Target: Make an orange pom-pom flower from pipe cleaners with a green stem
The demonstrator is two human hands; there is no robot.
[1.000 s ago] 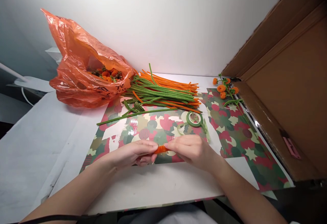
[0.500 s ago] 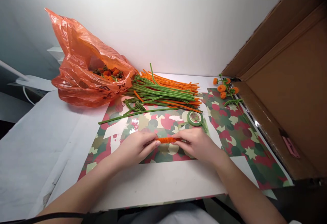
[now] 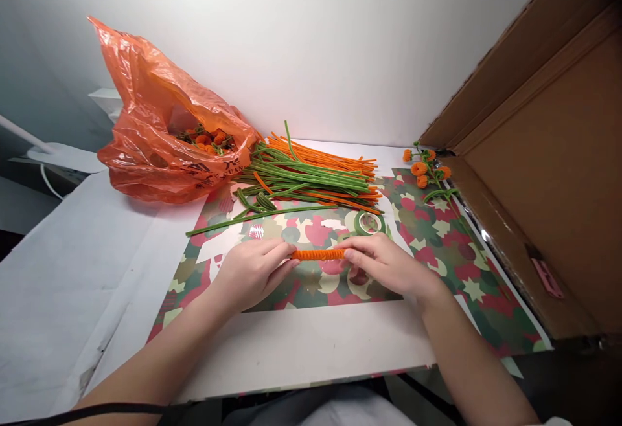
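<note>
Between my hands a coiled orange pipe cleaner (image 3: 318, 255) stretches level, its tight ridges showing. My left hand (image 3: 253, 270) pinches its left end with thumb and fingers. At the other end, my right hand (image 3: 389, 265) grips it the same way. Just behind my right hand a roll of green tape (image 3: 368, 223) lies flat on the patterned sheet (image 3: 321, 290). Beyond the hands lies a pile of green pipe cleaners (image 3: 311, 177) with orange pipe cleaners (image 3: 325, 154) behind and among them.
An orange plastic bag (image 3: 170, 122) holding orange flowers (image 3: 210, 141) stands at the back left. On the right lies a made-up stem of orange flowers (image 3: 420, 169). A cardboard box (image 3: 544, 134) walls off the right side, with a pink cutter (image 3: 547, 278) by it.
My hands have moved apart and slightly up, and the orange coil between them shows longer. My right hand has shifted right and turned a little.
</note>
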